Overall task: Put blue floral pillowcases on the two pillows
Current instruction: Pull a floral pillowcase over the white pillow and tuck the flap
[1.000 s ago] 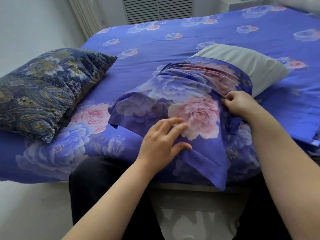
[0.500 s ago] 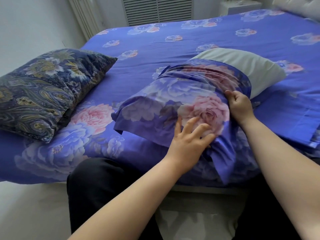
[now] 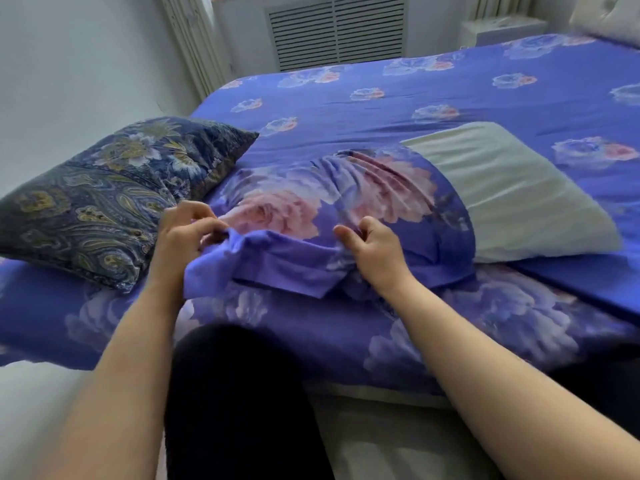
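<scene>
Bed (image 3: pixel 398 105): wide mattress under a blue sheet printed with pale and pink flowers; it carries every item below.

Dark paisley pillow (image 3: pixel 104 199): navy cover with gold and white pattern, lying at the left near edge of the bed, just beside the left hand, apart from the other pillow.

White pillow (image 3: pixel 502 195): plain pale fabric, lying across the bed right of centre; its right part is bare, its left part is inside the pillowcase.

Blue floral pillowcase (image 3: pixel 346 202): blue cloth with large pink and lilac peonies, drawn over the left portion of the white pillow, gathered in folds at its mouth where the bare pillow begins; its closed end lies slack and rumpled at the near edge of the bed.

Left hand (image 3: pixel 183 233): fingers curled, pinching the slack corner of the pillowcase.

Right hand (image 3: pixel 374 247): fingers curled into the pillowcase cloth, gripping a fold at the near side.
</scene>
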The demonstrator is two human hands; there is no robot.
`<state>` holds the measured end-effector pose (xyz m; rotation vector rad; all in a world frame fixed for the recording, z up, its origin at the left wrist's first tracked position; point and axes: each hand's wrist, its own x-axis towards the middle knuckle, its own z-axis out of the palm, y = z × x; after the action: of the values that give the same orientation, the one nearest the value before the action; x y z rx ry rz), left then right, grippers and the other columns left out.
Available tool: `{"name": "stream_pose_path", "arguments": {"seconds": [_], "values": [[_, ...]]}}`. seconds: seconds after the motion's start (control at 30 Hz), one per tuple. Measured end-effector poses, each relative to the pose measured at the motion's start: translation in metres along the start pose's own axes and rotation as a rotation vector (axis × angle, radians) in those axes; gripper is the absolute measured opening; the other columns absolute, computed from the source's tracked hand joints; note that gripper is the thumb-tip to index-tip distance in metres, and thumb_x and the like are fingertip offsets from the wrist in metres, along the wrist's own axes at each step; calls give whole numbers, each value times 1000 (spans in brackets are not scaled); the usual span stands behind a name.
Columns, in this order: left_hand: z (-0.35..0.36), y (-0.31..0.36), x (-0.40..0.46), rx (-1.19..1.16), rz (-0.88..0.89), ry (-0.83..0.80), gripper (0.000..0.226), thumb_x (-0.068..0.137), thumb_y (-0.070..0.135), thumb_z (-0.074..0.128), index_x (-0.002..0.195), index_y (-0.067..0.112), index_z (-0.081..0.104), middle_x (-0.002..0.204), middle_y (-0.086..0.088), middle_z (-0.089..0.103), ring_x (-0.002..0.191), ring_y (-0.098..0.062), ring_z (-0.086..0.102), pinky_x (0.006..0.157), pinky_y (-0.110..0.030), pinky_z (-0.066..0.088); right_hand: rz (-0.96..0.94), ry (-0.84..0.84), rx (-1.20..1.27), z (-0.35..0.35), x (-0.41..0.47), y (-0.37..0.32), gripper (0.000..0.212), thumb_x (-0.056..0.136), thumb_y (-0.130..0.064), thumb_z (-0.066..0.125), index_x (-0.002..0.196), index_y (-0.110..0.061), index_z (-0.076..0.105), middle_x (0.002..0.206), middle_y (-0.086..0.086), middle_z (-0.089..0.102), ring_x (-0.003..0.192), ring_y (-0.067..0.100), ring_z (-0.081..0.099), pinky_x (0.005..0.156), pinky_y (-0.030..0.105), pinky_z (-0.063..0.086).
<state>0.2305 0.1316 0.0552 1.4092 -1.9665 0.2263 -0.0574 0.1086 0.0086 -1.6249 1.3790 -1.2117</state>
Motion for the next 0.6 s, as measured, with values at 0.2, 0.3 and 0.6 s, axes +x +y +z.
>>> {"name": "stream_pose_path", "arguments": {"seconds": [0.2, 0.3, 0.6], "values": [[17, -1, -22, -144, -444, -425, 12, 90, 11, 61, 81, 10, 69, 78, -9, 65, 72, -19, 57, 71, -31, 43, 81, 22, -144, 13, -11, 25, 29, 87, -35, 65, 78, -13, 48, 66, -4, 54, 72, 24, 55, 64, 38, 39], [24, 17, -15, -137, -552, -309, 24, 93, 32, 56, 84, 13, 66, 78, -7, 69, 75, -25, 64, 75, -42, 51, 58, 185, -212, -10, -10, 36, 29, 88, -34, 64, 79, -12, 47, 68, -1, 56, 71, 25, 54, 59, 33, 33], [43, 108, -8, 454, -527, -498, 66, 92, 61, 34, 120, 3, 47, 122, -19, 55, 115, -38, 52, 88, -43, 42, 132, 134, -592, -32, -5, 51, 31, 96, -41, 48, 103, -12, 51, 99, 15, 65, 89, 38, 60, 61, 35, 36]]}}
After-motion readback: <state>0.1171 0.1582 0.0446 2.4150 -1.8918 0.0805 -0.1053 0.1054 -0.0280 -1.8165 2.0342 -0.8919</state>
